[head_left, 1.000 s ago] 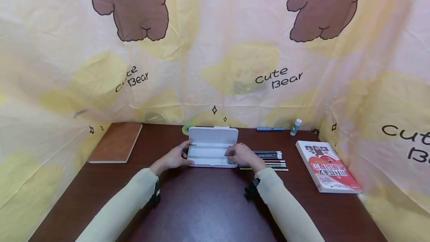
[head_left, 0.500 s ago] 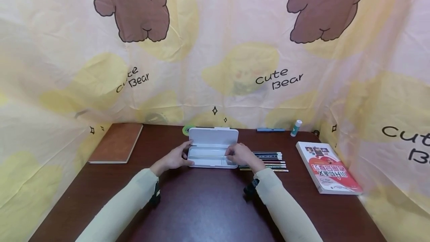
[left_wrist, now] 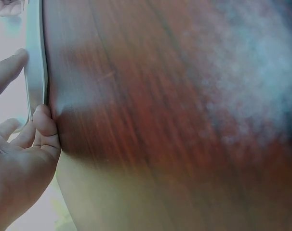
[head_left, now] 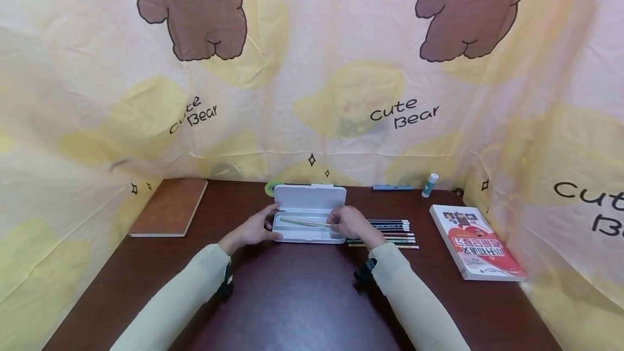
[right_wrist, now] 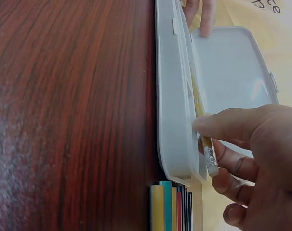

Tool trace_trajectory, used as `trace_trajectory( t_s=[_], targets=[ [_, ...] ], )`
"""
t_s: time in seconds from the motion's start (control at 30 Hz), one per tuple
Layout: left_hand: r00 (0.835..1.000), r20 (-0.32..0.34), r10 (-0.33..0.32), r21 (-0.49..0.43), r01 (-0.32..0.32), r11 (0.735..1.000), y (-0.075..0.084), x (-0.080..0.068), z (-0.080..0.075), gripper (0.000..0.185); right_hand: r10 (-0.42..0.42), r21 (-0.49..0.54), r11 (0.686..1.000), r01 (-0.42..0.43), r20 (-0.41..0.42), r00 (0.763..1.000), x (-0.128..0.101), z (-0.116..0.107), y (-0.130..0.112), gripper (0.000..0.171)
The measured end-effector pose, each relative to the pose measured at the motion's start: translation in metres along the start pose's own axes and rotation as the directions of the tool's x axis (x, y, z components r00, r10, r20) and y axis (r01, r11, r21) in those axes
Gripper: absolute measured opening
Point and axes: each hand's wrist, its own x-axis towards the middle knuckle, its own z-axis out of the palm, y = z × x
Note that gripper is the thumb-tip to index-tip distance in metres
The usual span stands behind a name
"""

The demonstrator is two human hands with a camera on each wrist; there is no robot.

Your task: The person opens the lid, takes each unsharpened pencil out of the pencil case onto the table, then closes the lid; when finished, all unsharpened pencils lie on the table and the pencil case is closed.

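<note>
So you've got the yellow pencil (right_wrist: 200, 108) pinched by its eraser end between thumb and fingers of your right hand (head_left: 352, 225), and most of it already lies along the tray of the white pencil case (head_left: 309, 221), near the middle of the desk (head_left: 302, 297) toward its back edge. I'd lay it flat and parallel to the long wall of the tray so the eraser end clears the end wall instead of riding up on it, then let go low rather than dropping it. Your left hand (head_left: 253, 229) steadies the case's left end, thumb on the rim and fingers loosely curled against the end wall; looks like a good brace, so the case shouldn't slide. Apart from that one pencil, the tray looks bare as far as I can tell, and the lid stands open behind it. More pencils (head_left: 390, 232) lie in a neat row on the desk just beside the case's right end.
</note>
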Motion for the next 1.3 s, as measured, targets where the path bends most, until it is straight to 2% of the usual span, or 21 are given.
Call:
trace_trajectory(
  t_s=[0.23, 0.83, 1.3],
  targets=[
    [1.0, -0.001, 0.006, 0.004, -0.006, 1.0, 0.0, 0.001, -0.001, 0.096, -0.003, 0.028, 1.0, 0.004, -0.042, 0.999, -0.003, -0.006, 0.004, 0.008],
    [1.0, 0.0, -0.003, -0.031, 0.003, 1.0, 0.001, -0.001, -0.002, 0.096, 0.037, 0.027, 0.999, -0.036, -0.043, 0.998, -0.033, -0.038, 0.03, 0.01],
    [1.0, -0.005, -0.003, -0.014, 0.003, 1.0, 0.002, -0.002, -0.001, 0.095, 0.073, 0.073, 0.995, -0.071, -0.023, 0.997, -0.072, -0.056, 0.075, 0.009]
  ],
)
